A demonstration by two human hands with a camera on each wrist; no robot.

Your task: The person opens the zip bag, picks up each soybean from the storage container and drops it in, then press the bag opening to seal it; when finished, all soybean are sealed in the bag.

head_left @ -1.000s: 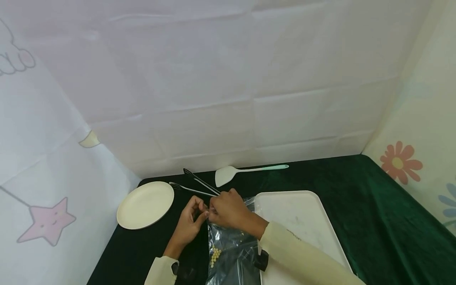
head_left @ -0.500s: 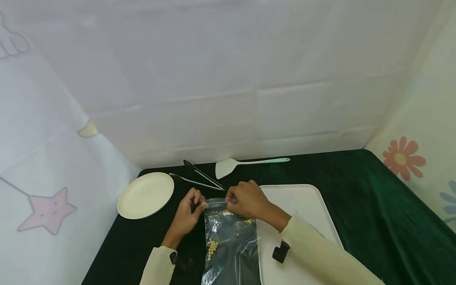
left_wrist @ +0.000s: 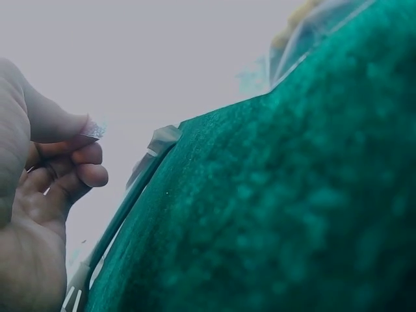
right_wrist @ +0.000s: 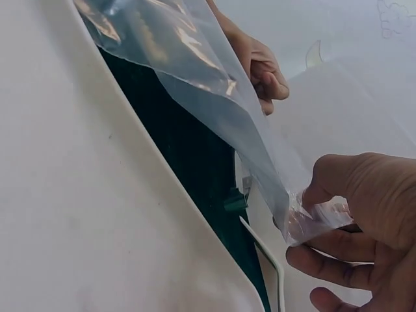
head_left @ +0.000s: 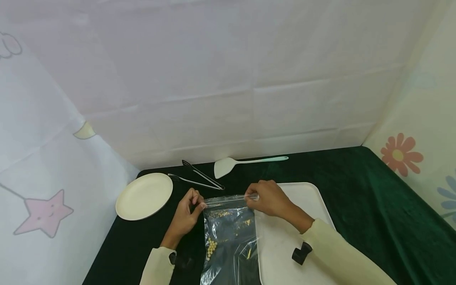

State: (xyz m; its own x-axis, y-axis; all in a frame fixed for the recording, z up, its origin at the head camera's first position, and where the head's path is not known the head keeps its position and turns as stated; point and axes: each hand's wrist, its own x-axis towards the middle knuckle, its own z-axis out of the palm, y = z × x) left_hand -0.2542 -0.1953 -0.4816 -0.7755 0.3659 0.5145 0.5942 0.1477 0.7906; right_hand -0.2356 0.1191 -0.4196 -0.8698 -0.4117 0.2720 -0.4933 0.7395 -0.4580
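Observation:
A clear zip-seal plastic bag (head_left: 228, 225) with small yellow round pieces (head_left: 211, 247) inside lies along the left side of the white tray. My left hand (head_left: 187, 211) pinches the bag's top left corner between thumb and forefinger; in the left wrist view a bit of clear plastic (left_wrist: 95, 128) sticks out past that thumb. At the top right corner, my right hand (head_left: 268, 200) grips the bag's edge. The right wrist view shows the bag's corner (right_wrist: 305, 224) between right thumb and fingers, with the plastic stretched toward the left hand (right_wrist: 263, 71).
The white rectangular tray (head_left: 285, 245) sits under my right forearm. A cream oval plate (head_left: 144, 196) is at the left. Metal tongs (head_left: 204, 180) lie behind the bag, and a white spatula (head_left: 224, 168) with a mint handle lies near the back wall.
My right hand has slid rightward along the bag's top edge, away from the left hand, uncovering the seal strip. The left hand stays at the left corner.

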